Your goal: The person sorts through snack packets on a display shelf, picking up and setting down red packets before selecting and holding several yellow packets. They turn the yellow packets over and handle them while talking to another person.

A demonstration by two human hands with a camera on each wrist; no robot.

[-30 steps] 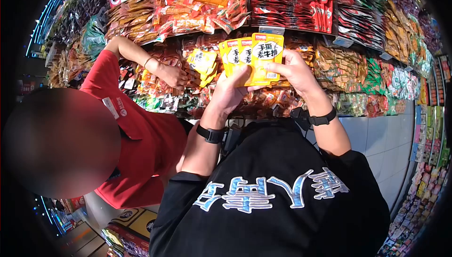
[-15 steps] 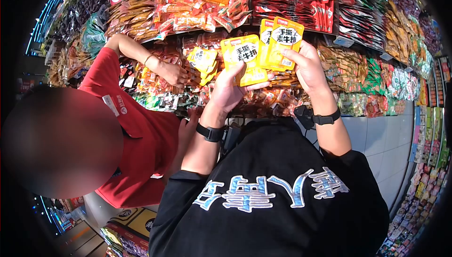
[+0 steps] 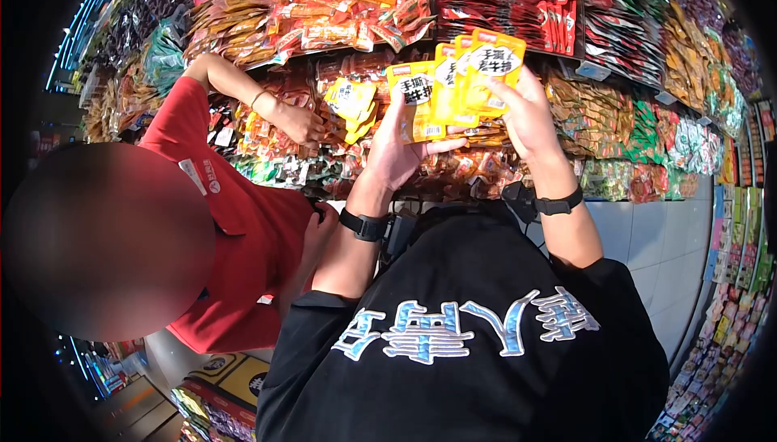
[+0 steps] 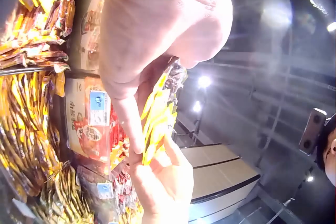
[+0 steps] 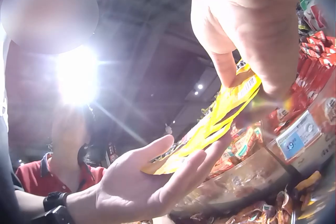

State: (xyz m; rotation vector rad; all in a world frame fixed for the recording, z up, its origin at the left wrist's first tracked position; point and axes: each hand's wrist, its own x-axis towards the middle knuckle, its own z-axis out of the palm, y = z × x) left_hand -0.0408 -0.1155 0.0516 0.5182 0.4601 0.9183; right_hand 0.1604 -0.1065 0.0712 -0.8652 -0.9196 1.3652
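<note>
Several yellow packets with black lettering are fanned out between the two hands in the head view. My right hand pinches the right-hand packets, thumb on their front. At the lower left of the fan, my left hand holds the leftmost packet between thumb and fingers, with a finger stretched out underneath. The left wrist view shows the packets edge-on between both hands. In the right wrist view the fan slants from my right hand down to my left hand.
A person in a red shirt stands at the left, one hand resting on the wares beside more yellow packets. Bins of orange packets and red packets lie beyond. White floor tiles show at the right.
My right hand has moved right and away from my left since the earliest frame. More packets now fan out on the right-hand side than half a second ago, with fewer at my left hand.
</note>
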